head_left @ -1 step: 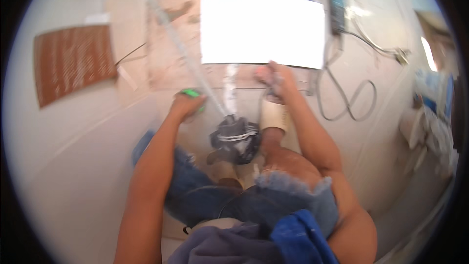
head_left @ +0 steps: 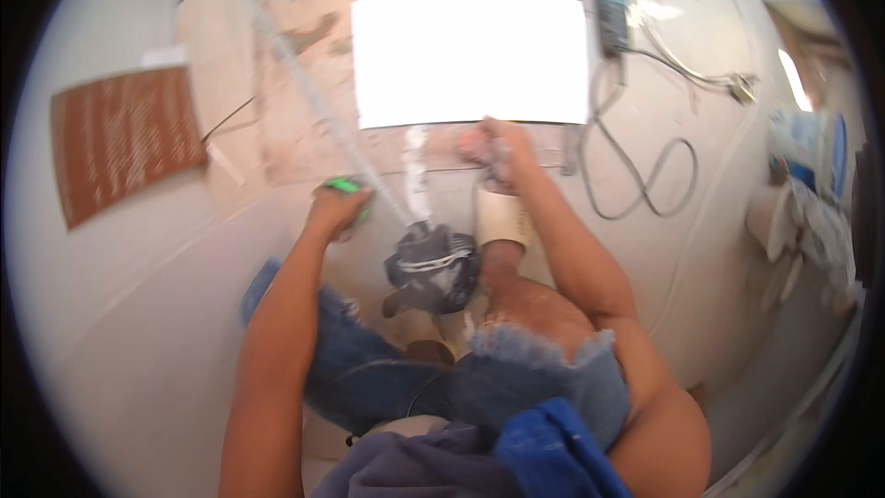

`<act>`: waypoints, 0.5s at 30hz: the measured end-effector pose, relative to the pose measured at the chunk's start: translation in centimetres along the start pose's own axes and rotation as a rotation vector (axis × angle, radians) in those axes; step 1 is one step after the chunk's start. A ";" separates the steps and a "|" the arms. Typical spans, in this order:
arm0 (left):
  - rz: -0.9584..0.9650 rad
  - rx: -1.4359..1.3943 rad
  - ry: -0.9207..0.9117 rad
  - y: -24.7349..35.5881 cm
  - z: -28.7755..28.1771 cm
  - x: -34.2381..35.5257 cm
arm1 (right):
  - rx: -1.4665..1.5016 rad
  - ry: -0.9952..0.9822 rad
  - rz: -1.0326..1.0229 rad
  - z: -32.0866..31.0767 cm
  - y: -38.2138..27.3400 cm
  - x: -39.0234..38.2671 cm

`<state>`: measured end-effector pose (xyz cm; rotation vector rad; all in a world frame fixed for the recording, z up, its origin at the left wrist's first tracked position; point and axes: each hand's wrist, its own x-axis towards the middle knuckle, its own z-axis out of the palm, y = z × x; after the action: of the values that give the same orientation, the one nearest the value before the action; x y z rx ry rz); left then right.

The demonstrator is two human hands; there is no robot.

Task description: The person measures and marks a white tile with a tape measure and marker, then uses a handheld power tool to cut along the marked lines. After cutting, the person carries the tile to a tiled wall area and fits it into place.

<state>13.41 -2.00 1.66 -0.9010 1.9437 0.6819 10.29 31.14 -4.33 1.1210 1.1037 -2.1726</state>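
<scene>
A white rectangular panel (head_left: pixel 470 60), glaring bright like a tile, lies flat ahead of me. Just at its near edge is my right hand (head_left: pixel 502 149), fingers curled in and one fingertip touching that edge. A pinkish blur shows by these fingers; what they hold, if anything, I cannot make out. To the left, lower than the panel, my left hand (head_left: pixel 337 207) is closed round a small bright green object (head_left: pixel 342 185) whose kind is hidden by the fingers. Between the hands, a long thin metal bar (head_left: pixel 318 92) slants down toward my dark shoe (head_left: pixel 431 263).
Under the panel lies a stained, pinkish board (head_left: pixel 286 143). A brown ribbed tile (head_left: pixel 129 143) is at the left. Far right of the panel stands a dark corded power tool (head_left: pixel 611 9), its grey cable (head_left: pixel 636 166) looped on the floor. Buckets and bags (head_left: pixel 802 148) crowd the right side.
The whole view has shifted slightly, so things sit a little further left. Both hands keep about the same places beside the panel and bar.
</scene>
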 end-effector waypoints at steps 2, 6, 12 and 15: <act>-0.040 -0.074 0.051 0.7 0.9 -0.5 | -0.084 -0.062 0.113 1.5 -1.0 -2.6; -0.052 0.100 -0.051 0.8 -1.2 1.1 | -0.702 -0.133 -0.057 -1.3 -6.6 -5.9; -0.089 0.291 -0.262 5.6 -8.4 -3.5 | -1.367 0.119 -0.089 -13.9 -9.6 -9.7; 0.085 0.069 -0.359 5.8 -10.3 -4.2 | -2.021 -0.128 0.131 -18.1 -4.5 -10.6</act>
<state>5.39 -4.80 10.86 -0.6078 1.6790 0.7641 21.52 48.85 0.12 0.0048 2.0161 -0.2077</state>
